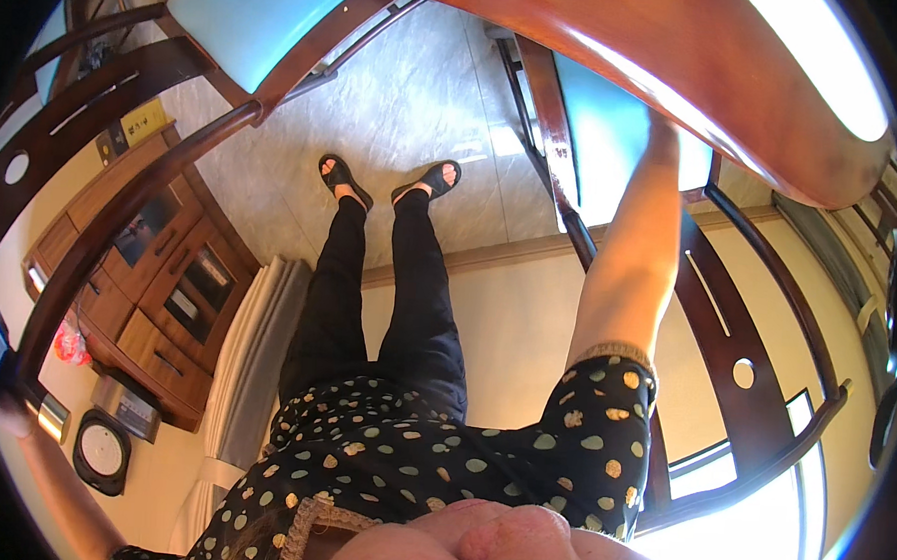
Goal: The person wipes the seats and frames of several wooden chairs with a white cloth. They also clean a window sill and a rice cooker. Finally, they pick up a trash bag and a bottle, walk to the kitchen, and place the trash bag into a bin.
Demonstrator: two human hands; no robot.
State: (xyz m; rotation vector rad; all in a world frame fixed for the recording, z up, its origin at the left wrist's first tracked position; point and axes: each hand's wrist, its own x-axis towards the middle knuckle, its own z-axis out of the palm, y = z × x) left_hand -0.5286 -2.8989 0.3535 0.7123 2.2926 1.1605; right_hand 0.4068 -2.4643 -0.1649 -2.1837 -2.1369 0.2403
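I see my right hand [663, 124] reaching the wooden table [718, 62] edge beside a blue-seated chair [605, 137] — grip hidden, I cannot tell.

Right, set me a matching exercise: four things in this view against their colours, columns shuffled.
Things:
1. sandals
2. chair seat
3. table
4. top

Colours:
A. reddish-brown
B. dark with pale dots
C. plain black
D. light blue

Pairs: 1-C, 2-D, 3-A, 4-B
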